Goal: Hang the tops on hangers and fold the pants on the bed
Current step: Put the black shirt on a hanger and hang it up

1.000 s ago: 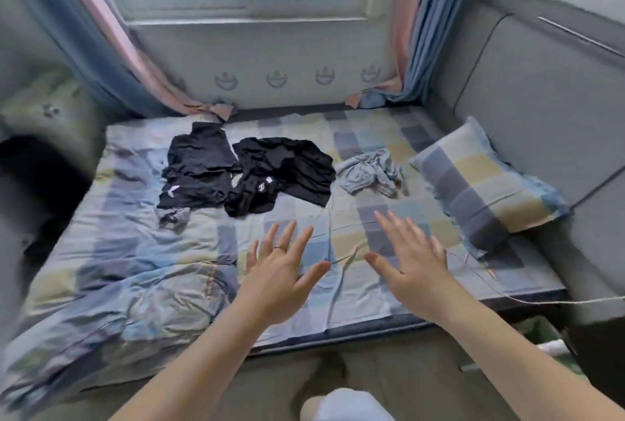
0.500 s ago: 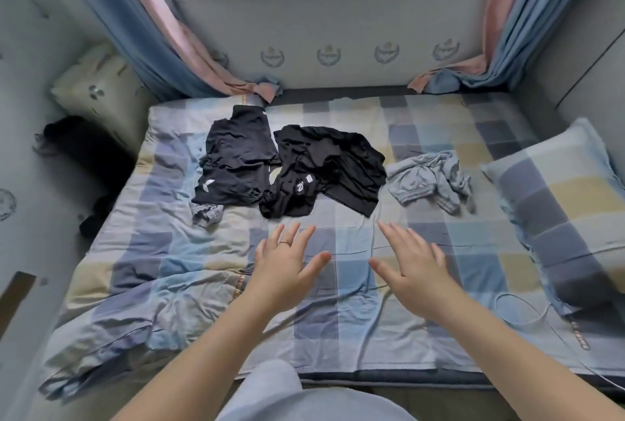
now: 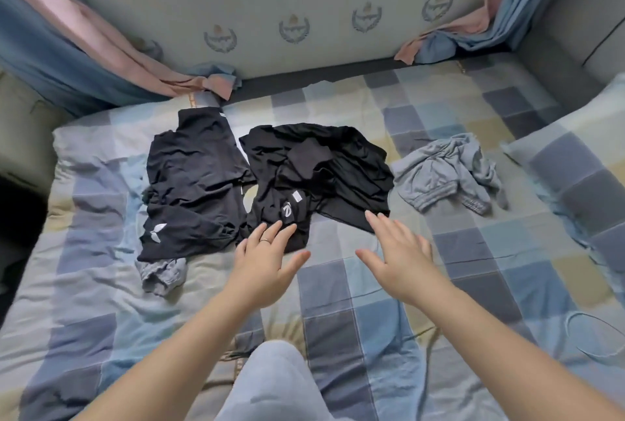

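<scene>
Though crumpled, four garments (image 3: 196,177) (image 3: 324,167) (image 3: 446,174) (image 3: 162,272); two hands (image 3: 263,265) (image 3: 402,261)

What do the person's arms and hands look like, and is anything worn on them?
Both are bare, with no gloves. The left forearm and right forearm show no sleeve as far as the frame reaches, and no watch or bracelet. The left hand wears a thin band ring on one finger. The right hand shows no ring.

Checked pillow (image 3: 575,177) lies at right; pink-and-blue curtains (image 3: 84,48) flank 4 wall emblems (image 3: 294,28).
</scene>
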Tool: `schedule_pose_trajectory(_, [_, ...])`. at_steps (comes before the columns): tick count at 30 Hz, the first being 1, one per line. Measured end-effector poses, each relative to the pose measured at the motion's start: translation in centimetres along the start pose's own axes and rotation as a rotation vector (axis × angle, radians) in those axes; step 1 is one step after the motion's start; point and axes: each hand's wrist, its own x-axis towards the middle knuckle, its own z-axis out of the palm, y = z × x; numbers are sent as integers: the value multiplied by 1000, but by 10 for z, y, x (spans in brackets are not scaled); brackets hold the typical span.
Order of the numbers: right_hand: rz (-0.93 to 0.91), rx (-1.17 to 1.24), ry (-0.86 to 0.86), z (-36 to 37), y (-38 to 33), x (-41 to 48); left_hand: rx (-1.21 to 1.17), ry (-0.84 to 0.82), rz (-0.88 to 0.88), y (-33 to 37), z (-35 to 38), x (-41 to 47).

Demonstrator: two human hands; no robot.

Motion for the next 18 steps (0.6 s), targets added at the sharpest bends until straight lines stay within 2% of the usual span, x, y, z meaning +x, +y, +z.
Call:
schedule_pose_trajectory(6, [230,71,-162,87,3,166,5,-302,-49,-90,62,176])
schedule_pose_trajectory(13, [214,18,-277,176,21,301,51,-336,-89,-150,136,340])
schedule_pose_trajectory(16, [171,18,-316,215,16,356,40,-471,-113,-180,178,375])
schedule_pose_trajectory(18, [147,51,-328,238,12,392,82,-450,-91,-194,207,374])
